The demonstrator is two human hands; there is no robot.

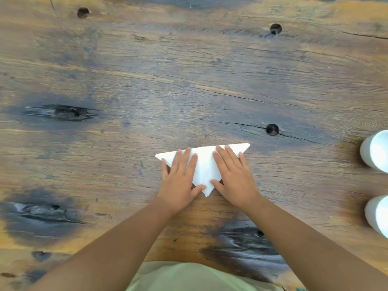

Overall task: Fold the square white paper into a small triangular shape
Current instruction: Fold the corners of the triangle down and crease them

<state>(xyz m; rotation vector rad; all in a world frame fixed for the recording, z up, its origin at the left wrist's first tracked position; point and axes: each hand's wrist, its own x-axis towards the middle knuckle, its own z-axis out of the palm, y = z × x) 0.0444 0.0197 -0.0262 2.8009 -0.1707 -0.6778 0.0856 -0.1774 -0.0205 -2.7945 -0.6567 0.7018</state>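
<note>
White paper (204, 164) already folded into triangle, lying flat on wooden table (189, 80), near centre, long edge far, point toward us. Our left hand (180, 179) pressing left half, fingers spread flat, nothing gripped. Our right hand (235, 177) same on right half, fingers extended, palm down. Risk as we judge it: uneven pressure lets layers slide, so corners misalign at next fold; rough wood grain may snag crease. Two white cups (375, 154) at right edge, well apart.
</note>
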